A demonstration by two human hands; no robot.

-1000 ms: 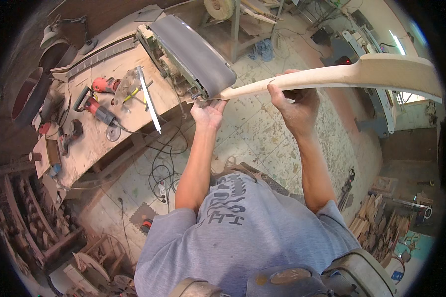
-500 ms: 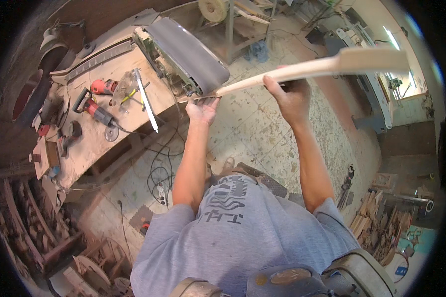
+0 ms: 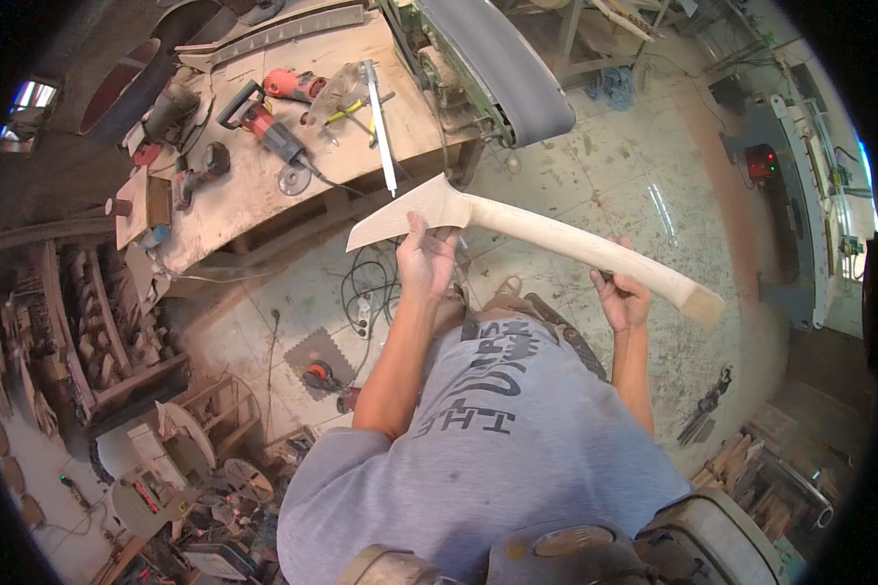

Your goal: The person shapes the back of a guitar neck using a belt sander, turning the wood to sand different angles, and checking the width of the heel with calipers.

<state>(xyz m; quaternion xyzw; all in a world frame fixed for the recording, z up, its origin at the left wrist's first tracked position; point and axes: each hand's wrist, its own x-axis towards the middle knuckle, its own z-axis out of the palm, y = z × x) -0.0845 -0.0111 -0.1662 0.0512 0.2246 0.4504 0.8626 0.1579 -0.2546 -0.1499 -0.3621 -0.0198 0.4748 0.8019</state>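
Curved wooden piece (image 3: pixel 546 237), held by both hands, near belt sander (image 3: pixel 498 63)

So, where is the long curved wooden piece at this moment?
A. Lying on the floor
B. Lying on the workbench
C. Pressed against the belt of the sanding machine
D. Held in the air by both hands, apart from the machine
D: the left hand grips the wide end of the wooden piece and the right hand the narrow end, with a clear gap to the belt sander.

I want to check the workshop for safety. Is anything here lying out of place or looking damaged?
The curved wooden piece, held in the left hand and right hand, shows no visible damage. On the floor, loose cables lie tangled beside a red power tool, near the person's feet. The workbench is crowded with tools and dust.
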